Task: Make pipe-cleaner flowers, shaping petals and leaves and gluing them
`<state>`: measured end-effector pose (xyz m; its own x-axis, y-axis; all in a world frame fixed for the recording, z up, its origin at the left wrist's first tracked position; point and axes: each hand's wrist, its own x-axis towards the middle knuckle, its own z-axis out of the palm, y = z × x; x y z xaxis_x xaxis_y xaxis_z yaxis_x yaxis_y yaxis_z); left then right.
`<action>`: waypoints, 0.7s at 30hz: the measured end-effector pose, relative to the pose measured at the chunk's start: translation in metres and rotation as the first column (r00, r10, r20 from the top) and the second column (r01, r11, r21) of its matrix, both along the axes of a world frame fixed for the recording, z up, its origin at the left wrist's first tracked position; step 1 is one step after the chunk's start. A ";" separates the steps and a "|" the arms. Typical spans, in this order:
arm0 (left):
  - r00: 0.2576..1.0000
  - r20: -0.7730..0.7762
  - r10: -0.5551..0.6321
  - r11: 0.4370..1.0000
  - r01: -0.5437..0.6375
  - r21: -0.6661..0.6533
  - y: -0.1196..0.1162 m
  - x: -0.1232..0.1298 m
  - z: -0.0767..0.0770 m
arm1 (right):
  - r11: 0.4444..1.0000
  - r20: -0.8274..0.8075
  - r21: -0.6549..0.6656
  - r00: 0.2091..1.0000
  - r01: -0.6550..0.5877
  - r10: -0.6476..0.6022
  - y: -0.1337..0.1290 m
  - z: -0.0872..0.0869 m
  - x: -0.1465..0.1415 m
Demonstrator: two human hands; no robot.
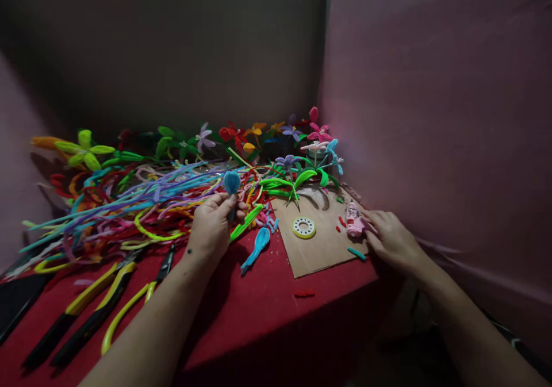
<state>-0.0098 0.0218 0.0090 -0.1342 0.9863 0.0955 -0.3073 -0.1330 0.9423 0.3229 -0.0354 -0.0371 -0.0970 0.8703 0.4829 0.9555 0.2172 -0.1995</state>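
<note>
My left hand [213,223] is closed, pinching a blue pipe-cleaner petal [232,183] upright between thumb and fingers. Its lower end is partly hidden by the fingers. A second blue pipe-cleaner petal [259,246] lies on the red cloth just right of that hand, near a bright green pipe-cleaner leaf [246,223]. Over at the right edge of the cardboard, my right hand [390,240] has its fingers around the handle of a pink glue gun [354,221]. The gun's body rests on or just above the board; I cannot tell which.
A yellow-rimmed tape roll [304,227] lies on the cardboard sheet [310,263] with pipe-cleaner scraps. A tangle of coloured pipe cleaners [129,203] spreads left, with yellow-black pliers [81,306] in front. Pipe-cleaner flowers [233,137] stand behind. A pink wall [440,117] borders the right.
</note>
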 end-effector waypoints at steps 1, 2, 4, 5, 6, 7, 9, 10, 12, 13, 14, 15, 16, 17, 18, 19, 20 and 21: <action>1.000 0.009 -0.001 1.000 0.001 0.001 0.001 -0.001 0.000 | 0.999 0.075 -0.033 0.997 0.019 -0.016 0.001 -0.006 0.009; 1.000 0.012 -0.005 1.000 0.005 -0.001 0.002 -0.001 -0.001 | 0.997 0.128 -0.064 0.991 0.033 -0.025 0.002 -0.010 0.015; 1.000 0.007 -0.017 1.000 0.017 -0.003 0.003 -0.003 -0.002 | 0.995 0.179 -0.087 0.983 0.053 -0.036 0.005 -0.016 0.021; 1.000 0.007 -0.023 1.000 0.023 -0.003 0.003 -0.003 -0.003 | 0.995 0.185 -0.084 0.982 0.051 -0.035 0.006 -0.018 0.022; 1.000 0.010 -0.026 1.000 0.026 -0.003 0.003 -0.003 -0.003 | 0.997 0.183 -0.069 0.983 0.043 -0.030 0.006 -0.019 0.022; 0.999 0.016 -0.027 1.000 0.027 -0.004 0.003 -0.004 -0.002 | 0.999 0.174 -0.041 0.984 0.030 -0.022 0.006 -0.019 0.021; 0.999 0.033 -0.027 1.000 0.027 -0.008 0.001 -0.003 0.000 | 0.998 0.127 0.058 0.992 0.006 -0.014 0.004 -0.017 0.019; 0.999 0.043 -0.027 1.000 0.027 -0.010 0.000 -0.003 0.002 | 0.993 0.083 0.120 0.997 -0.004 -0.006 0.001 -0.015 0.017; 0.998 0.061 -0.033 0.999 0.034 -0.016 -0.003 -0.002 0.004 | 0.978 -0.065 0.205 0.997 -0.027 0.041 -0.006 -0.008 0.011; 0.997 0.067 -0.036 0.999 0.038 -0.021 -0.003 -0.001 0.005 | 0.977 -0.170 0.208 0.982 -0.044 0.081 -0.009 -0.003 0.005; 0.997 0.066 -0.038 0.999 0.040 -0.026 -0.004 -0.001 0.006 | 0.986 -0.302 0.156 0.947 -0.065 0.110 -0.013 0.004 -0.002; 0.997 0.063 -0.040 0.999 0.042 -0.030 -0.005 0.000 0.006 | 0.990 -0.462 0.096 0.877 -0.102 0.135 -0.015 0.012 -0.010; 0.997 0.060 -0.043 0.998 0.045 -0.032 -0.005 0.000 0.006 | 0.988 -0.644 0.043 0.751 -0.149 0.142 -0.016 0.021 -0.021; 0.997 0.059 -0.044 0.998 0.046 -0.032 -0.006 0.000 0.005 | 0.977 -0.795 0.009 0.591 -0.213 0.136 -0.016 0.032 -0.033; 0.997 0.061 -0.044 0.998 0.046 -0.032 -0.006 0.000 0.005 | 0.963 -0.893 0.013 0.430 -0.270 0.133 -0.015 0.043 -0.046; 0.997 0.069 -0.042 0.998 0.044 -0.034 -0.005 -0.001 0.005 | 0.948 -0.949 0.029 0.288 -0.318 0.126 -0.012 0.055 -0.060; 0.996 0.083 -0.037 0.998 0.040 -0.039 -0.005 -0.001 0.005 | 0.922 -0.977 0.070 0.162 -0.381 0.141 -0.009 0.068 -0.075; 0.994 0.103 -0.030 0.998 0.035 -0.048 -0.004 -0.002 0.006 | 0.891 -0.987 0.104 0.063 -0.441 0.146 -0.004 0.079 -0.089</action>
